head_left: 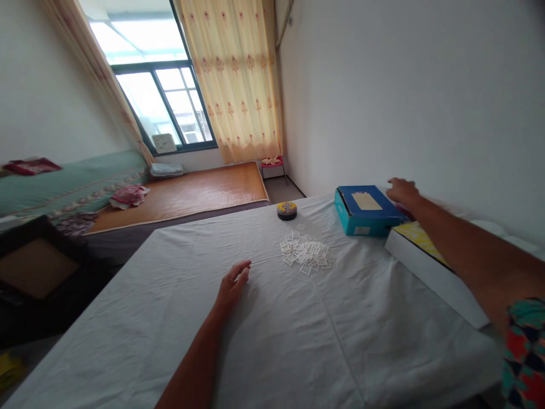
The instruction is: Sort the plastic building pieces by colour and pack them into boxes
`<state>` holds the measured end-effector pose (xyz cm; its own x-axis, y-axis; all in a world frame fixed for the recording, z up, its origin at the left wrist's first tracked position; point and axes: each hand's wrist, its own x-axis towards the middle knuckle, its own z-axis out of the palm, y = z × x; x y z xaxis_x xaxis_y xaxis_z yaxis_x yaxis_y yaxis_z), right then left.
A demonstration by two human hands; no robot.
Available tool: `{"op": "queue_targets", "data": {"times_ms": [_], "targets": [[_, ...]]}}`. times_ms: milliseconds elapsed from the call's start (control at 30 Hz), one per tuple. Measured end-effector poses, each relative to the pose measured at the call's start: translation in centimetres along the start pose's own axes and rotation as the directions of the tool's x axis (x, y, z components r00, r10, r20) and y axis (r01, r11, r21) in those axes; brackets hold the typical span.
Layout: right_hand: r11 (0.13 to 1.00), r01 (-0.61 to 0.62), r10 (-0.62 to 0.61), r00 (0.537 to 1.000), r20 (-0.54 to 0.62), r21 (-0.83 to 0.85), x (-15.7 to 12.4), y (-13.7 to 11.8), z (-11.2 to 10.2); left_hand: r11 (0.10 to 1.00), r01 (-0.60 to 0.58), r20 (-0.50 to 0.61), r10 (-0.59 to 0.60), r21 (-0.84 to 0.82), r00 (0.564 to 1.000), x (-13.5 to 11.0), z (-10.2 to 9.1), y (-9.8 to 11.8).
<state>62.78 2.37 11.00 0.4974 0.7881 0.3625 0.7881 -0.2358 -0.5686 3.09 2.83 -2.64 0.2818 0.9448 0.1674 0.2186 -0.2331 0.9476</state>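
My left hand (pixel 233 284) rests over the white cloth at the middle of the table, fingers loosely bent and apart, holding nothing. To its right lies a loose pile of small white square pieces (pixel 307 251) with a grid-like pattern. My right hand (pixel 403 192) reaches over the far right corner of the blue box (pixel 361 204), its visible fingers stretched out to the left. Something reddish shows below that hand, too hidden to name. Behind the pile stands a round tin (pixel 286 211) with a yellow patterned top and dark side.
A long white box with a yellow patterned top (pixel 426 270) lies under my right forearm. The white tablecloth (pixel 179 318) covers the table up to the wall. Beyond are a bed with a brown mat (pixel 208 190), a small red chair (pixel 272 163) and a dark chair (pixel 42 267) at left.
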Motion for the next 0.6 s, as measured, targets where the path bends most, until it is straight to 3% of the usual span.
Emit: {"op": "queue_targets", "data": {"times_ms": [67,133,200,233,300,367,433,500,600], "targets": [[0.996,0.081,-0.080,0.996,0.037,-0.036,-0.1,-3.4,2.3,1.000,-0.012,-0.001,0.012,0.013,1.000,0.0,0.1,0.0],[0.971,0.237,-0.231,0.959,0.164,-0.018,-1.2,-7.3,6.0,0.999,-0.031,-0.006,0.031,0.024,1.000,-0.1,0.3,0.2],[0.898,0.439,-0.422,0.842,0.336,0.027,-3.1,-11.1,10.6,0.998,-0.054,-0.012,0.055,0.034,0.998,-0.3,0.4,0.5],[0.876,0.481,-0.456,0.798,0.395,0.039,-4.1,-12.8,12.9,0.997,-0.068,-0.014,0.069,0.043,0.998,-0.4,0.4,0.7],[0.864,0.503,-0.456,0.755,0.472,0.030,-5.6,-15.8,17.2,0.992,-0.103,-0.013,0.104,0.074,0.995,-0.7,0.5,0.9],[0.889,0.457,-0.394,0.783,0.481,-0.016,-6.0,-18.1,20.6,0.982,-0.147,-0.002,0.148,0.120,0.989,-0.9,0.6,1.0],[0.925,0.375,-0.313,0.844,0.436,-0.061,-5.5,-19.9,22.9,0.962,-0.203,0.022,0.202,0.183,0.979,-1.1,0.7,1.0],[0.958,0.280,-0.238,0.897,0.372,-0.061,-4.7,-21.2,24.4,0.928,-0.260,0.056,0.255,0.266,0.965,-1.3,0.7,0.9],[0.976,0.197,-0.215,0.919,0.331,0.089,-3.9,-22.2,25.1,0.872,-0.325,0.105,0.309,0.365,0.945,-1.5,0.9,0.9]]}}
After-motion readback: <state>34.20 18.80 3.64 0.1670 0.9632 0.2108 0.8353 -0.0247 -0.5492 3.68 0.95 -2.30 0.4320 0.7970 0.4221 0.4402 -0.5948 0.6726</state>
